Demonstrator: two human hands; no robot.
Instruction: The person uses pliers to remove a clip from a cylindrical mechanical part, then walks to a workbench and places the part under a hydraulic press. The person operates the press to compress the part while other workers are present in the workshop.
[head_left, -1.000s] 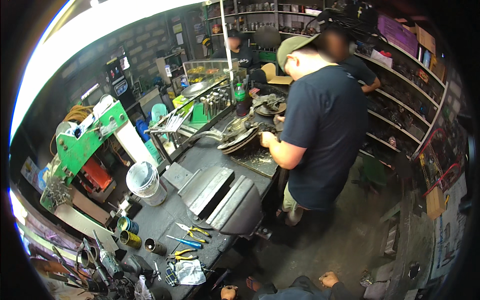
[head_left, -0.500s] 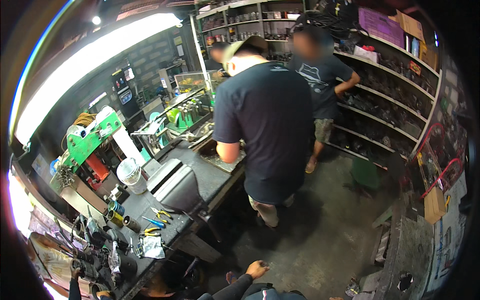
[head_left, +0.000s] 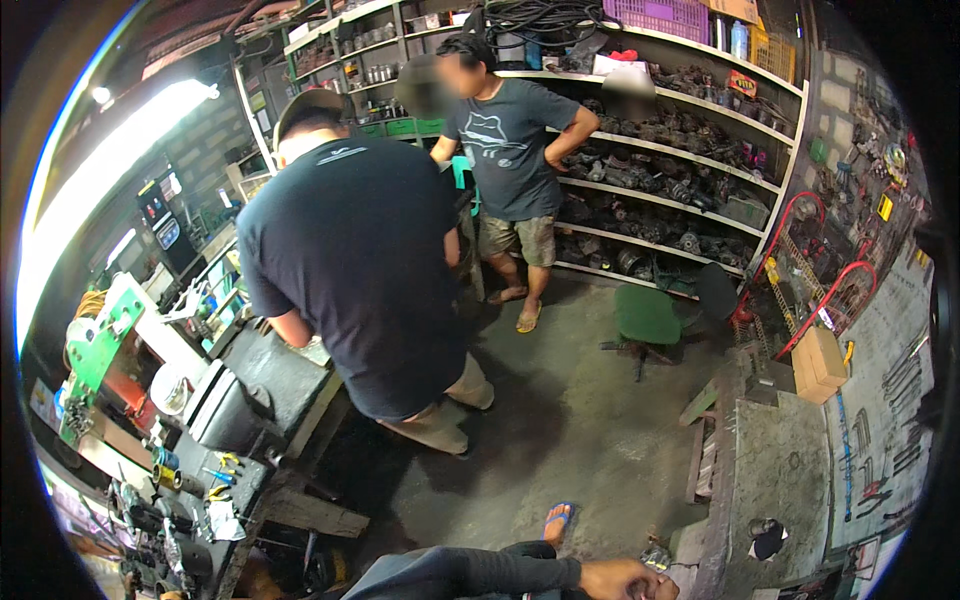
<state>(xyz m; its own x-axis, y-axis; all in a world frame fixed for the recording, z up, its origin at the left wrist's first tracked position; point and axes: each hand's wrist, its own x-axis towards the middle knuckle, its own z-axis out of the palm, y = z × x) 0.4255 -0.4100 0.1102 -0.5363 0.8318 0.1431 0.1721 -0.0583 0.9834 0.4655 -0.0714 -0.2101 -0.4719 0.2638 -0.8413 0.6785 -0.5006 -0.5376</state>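
Observation:
My right hand is at the lower edge, on a dark-sleeved forearm that reaches across to the right. Its fingers are curled together; what they hold, if anything, is hidden. Below it the picture ends. Close by is a foot in a blue sandal on the concrete floor. I cannot make out my left hand among the dark clutter at the lower left. On the workbench there lie pliers, a blue-handled screwdriver and a crumpled white packet.
A person in a dark shirt bends over the bench; another person stands beyond, one hand on the hip. A green stool, shelves of metal parts and a cardboard box are on the right. A white bucket is at left.
My view has swung right, so the bench and both people appear farther left. My right hand has moved right and down in the picture. The person at the bench leans further over it.

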